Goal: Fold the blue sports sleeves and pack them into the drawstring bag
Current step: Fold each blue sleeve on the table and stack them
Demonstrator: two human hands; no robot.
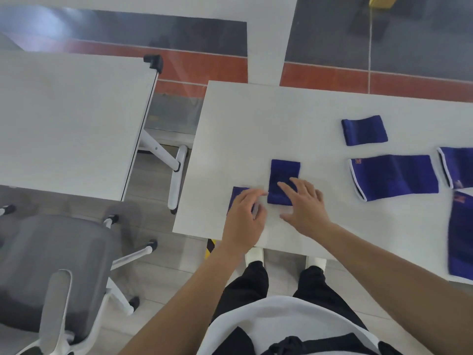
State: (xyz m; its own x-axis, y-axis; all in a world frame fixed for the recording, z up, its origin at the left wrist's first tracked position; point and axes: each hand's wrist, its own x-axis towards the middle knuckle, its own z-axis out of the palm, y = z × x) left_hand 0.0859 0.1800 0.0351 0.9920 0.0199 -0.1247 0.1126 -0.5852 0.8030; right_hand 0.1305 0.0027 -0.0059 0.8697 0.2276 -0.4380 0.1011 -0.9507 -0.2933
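Several blue sports sleeves lie on the white table. A small folded sleeve lies under my left hand, whose fingers lie loosely on it. Beside it a second folded sleeve lies flat, with the straight fingers of my right hand resting on its near end. Further right are a folded sleeve, a larger unfolded sleeve with white trim, another at the right edge and one at the near right. No drawstring bag is in view.
A second white table stands to the left across a gap. A grey office chair sits at the near left. I stand at the table's near edge, my legs and white shoes below it.
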